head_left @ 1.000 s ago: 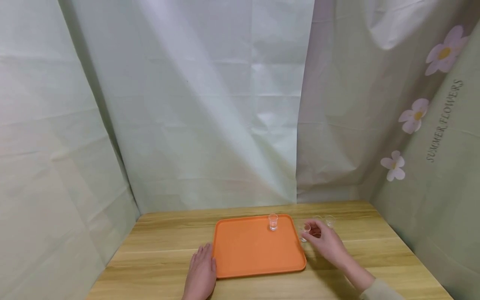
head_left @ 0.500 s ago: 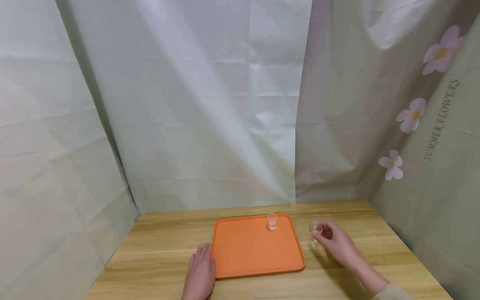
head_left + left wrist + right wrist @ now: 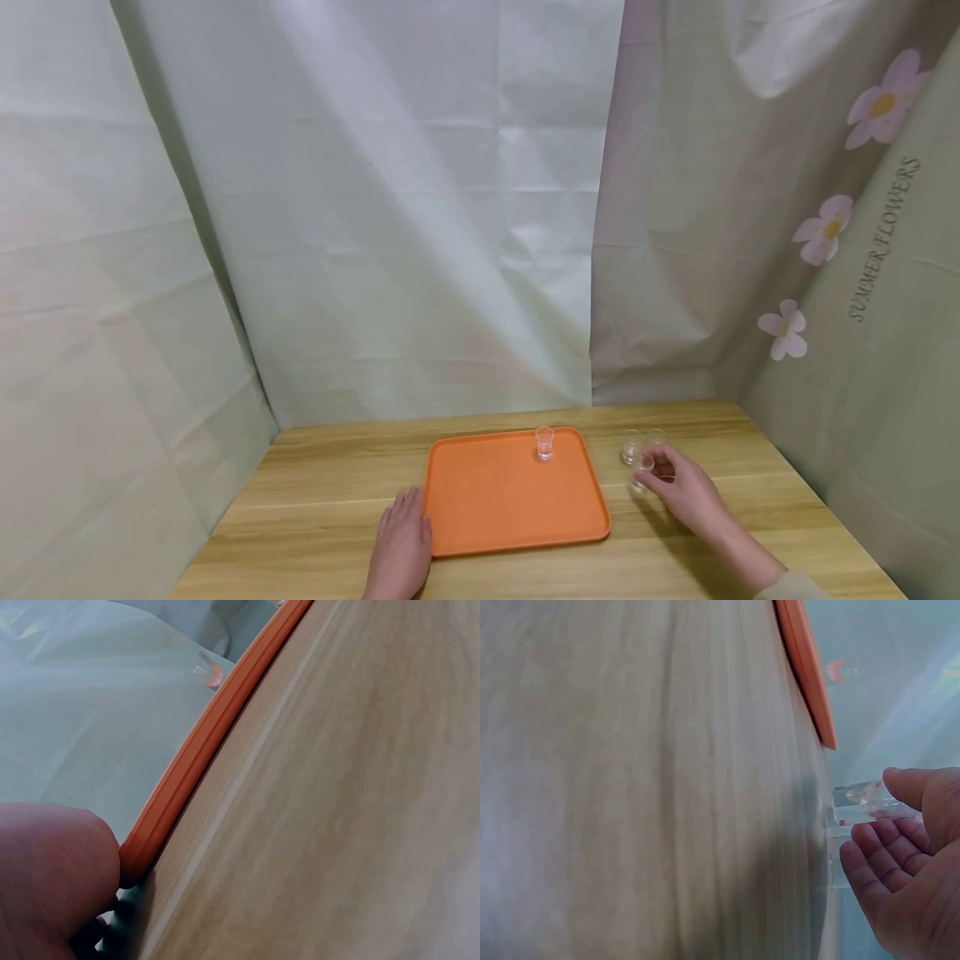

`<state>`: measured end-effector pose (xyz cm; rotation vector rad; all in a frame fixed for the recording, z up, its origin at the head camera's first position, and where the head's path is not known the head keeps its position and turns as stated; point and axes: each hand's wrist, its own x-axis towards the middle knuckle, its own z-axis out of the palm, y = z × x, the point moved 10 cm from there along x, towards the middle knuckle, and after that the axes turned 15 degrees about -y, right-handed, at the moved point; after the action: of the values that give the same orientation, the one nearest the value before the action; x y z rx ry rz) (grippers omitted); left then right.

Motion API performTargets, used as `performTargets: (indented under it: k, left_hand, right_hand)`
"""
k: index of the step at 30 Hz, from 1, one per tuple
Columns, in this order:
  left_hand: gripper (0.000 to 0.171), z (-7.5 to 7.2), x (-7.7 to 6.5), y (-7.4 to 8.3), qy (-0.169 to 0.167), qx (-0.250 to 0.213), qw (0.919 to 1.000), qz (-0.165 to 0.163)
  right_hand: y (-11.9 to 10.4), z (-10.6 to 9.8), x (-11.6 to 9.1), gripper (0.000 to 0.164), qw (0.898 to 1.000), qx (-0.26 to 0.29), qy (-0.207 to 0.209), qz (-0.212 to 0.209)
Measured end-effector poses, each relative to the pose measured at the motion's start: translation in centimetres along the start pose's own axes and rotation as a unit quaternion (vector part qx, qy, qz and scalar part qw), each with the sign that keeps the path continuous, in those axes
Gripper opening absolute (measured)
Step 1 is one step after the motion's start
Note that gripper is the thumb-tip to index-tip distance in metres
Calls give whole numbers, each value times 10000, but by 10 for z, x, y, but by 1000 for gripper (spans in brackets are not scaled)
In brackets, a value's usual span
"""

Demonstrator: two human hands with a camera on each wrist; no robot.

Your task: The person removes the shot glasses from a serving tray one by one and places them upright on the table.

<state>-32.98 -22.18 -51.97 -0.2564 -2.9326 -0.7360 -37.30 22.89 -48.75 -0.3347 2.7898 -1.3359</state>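
Observation:
Between thumb and fingers, my right hand (image 3: 692, 497) pinches a small clear shot glass (image 3: 642, 469), upright and low over the table right of the orange tray (image 3: 517, 500). In the right wrist view the thumb lies along the upper part of this glass (image 3: 861, 801), its base close to the tabletop. Just behind the hand stand two more shot glasses, one in plain sight (image 3: 631, 448) and one (image 3: 657, 436) partly hidden by the fingers. Another shot glass (image 3: 544, 446) stands on the tray near its back right corner. My left hand (image 3: 400, 542) rests with straight fingers against the tray's left edge.
The wooden table (image 3: 322, 483) carries the tray near its middle. Pale green cloth (image 3: 450, 250) hangs behind the table and along both sides, with printed flowers (image 3: 825, 229) on the right one.
My right hand has moved right, away from the tray's right edge, carrying the shot glass. One of the glasses behind it now shows more fully. The left hand stays at the tray.

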Motion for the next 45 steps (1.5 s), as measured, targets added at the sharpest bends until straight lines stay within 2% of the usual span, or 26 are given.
performTargets:
  k: [3,5,14,23,30,35,45]
  left_hand:
    - [44,0,-1,-1,244,-61,9996,124]
    - [44,-1,-1,0,280,-78,9994,161]
    - [47,-1,1,2,-303,17,9994,-188]
    - [46,-3,1,3,-256,99,9995,-144]
    - [47,-4,-1,4,-256,101,9995,-158]
    - [47,-3,-1,4,-265,84,9995,-153]
    - [47,-3,0,3,-239,129,9996,-105]
  right_hand:
    - [2,0,0,32,10000,-6,13,-45]
    - [3,0,0,34,10000,-27,25,-46]
    - [7,1,1,36,10000,-24,23,-21]
    - [9,1,1,38,10000,-21,30,56]
    - [7,2,0,51,10000,-11,-44,67]
    - [0,-1,-2,56,10000,-28,21,-36]
    - [-38,-6,-5,64,9931,-906,321,-678]
